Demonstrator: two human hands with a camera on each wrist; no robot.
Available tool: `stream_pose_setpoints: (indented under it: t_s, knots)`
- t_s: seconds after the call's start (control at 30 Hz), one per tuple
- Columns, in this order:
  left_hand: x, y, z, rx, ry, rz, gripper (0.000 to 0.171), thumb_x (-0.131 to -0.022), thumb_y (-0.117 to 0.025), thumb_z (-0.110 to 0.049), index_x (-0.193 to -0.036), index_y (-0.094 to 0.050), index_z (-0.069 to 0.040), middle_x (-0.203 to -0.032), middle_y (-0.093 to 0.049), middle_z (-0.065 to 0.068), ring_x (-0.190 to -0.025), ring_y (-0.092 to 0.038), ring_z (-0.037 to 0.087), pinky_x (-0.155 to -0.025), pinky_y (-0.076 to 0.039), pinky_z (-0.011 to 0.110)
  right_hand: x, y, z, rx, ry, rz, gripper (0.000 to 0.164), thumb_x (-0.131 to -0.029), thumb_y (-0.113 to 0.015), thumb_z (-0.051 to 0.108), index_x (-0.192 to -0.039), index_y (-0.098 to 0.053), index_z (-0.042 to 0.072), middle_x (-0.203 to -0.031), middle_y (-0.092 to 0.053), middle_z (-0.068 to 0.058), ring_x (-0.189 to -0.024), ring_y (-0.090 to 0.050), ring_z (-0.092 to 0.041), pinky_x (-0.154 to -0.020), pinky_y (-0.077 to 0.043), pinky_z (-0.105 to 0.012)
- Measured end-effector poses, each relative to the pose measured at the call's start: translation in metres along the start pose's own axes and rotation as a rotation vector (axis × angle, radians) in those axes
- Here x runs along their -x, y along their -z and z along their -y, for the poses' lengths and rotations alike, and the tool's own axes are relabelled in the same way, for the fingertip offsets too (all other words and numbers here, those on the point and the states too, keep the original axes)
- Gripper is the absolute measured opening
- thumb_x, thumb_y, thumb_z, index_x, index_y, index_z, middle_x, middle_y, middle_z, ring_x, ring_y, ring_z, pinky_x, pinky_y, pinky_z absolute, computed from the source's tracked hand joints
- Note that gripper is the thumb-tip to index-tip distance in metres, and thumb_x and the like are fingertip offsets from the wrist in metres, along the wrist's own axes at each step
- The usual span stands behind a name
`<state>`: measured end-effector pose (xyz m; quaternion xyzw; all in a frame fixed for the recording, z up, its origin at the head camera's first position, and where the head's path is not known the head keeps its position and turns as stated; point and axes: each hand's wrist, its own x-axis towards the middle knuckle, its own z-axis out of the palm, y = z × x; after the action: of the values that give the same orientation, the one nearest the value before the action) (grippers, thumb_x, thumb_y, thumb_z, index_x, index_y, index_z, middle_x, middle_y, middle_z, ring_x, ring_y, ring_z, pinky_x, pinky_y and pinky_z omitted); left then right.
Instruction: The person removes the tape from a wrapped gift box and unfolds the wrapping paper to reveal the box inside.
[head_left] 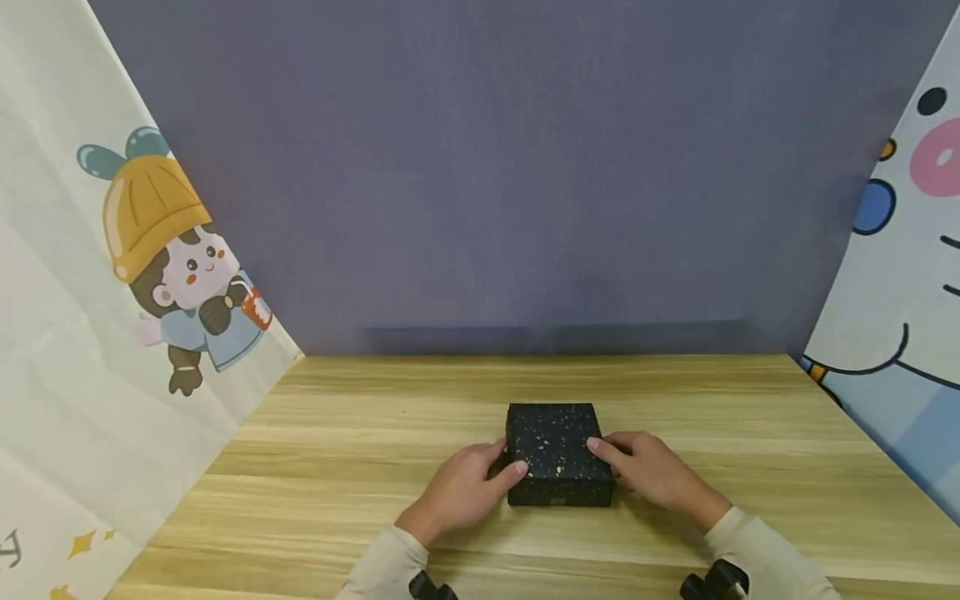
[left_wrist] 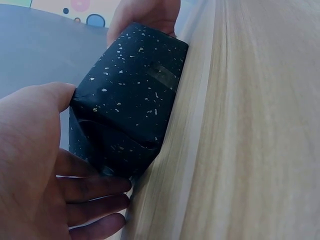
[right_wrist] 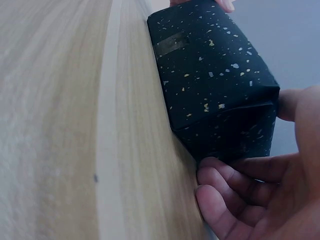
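Observation:
A box wrapped in black paper with white and gold speckles (head_left: 558, 442) sits on the wooden table between both hands. My left hand (head_left: 467, 492) holds its left side, thumb on the near top corner and fingers along the folded end. From the right, my right hand (head_left: 660, 475) grips the opposite side, its thumb on the top edge and its fingers curled low against the end. Folded paper flaps show at the box's ends in both wrist views. A strip of clear tape (right_wrist: 171, 44) lies on the near face.
The light wood tabletop (head_left: 360, 417) runs back to a grey-blue cloth wall (head_left: 480, 175). White sheets with cartoon prints hang at the left (head_left: 60, 292) and right (head_left: 900, 292). Dark wrist devices (head_left: 716, 579) sit at the cuffs of the light sleeves.

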<state>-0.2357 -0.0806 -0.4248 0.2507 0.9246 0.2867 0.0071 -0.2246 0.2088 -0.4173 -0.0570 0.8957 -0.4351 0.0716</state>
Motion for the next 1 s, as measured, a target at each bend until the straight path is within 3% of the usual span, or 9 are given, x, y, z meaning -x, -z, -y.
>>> stream_pose_setpoints:
  t_s: [0.37, 1.0]
  knots:
    - [-0.0002, 0.001, -0.0021, 0.028, 0.011, -0.014, 0.081, -0.1, -0.038, -0.067, -0.148, -0.047, -0.003, -0.141, -0.057, 0.013, -0.13, -0.053, 0.029, -0.108, -0.041, 0.046, 0.0, -0.0005, 0.0009, -0.017, 0.01, -0.035, 0.068, -0.099, -0.056, 0.054, -0.133, -0.059, -0.005, -0.095, -0.067, -0.006, -0.078, -0.062, -0.017, -0.063, -0.055, -0.032]
    - [0.0006, -0.0017, -0.0011, 0.07, -0.002, -0.033, 0.08, -0.099, -0.042, -0.066, -0.151, -0.043, -0.005, -0.142, -0.056, 0.012, -0.131, -0.052, 0.028, -0.108, -0.04, 0.047, 0.0012, -0.0037, -0.0004, -0.041, 0.027, -0.083, 0.068, -0.098, -0.058, 0.053, -0.131, -0.06, -0.006, -0.089, -0.066, -0.006, -0.071, -0.062, -0.018, -0.061, -0.055, -0.032]
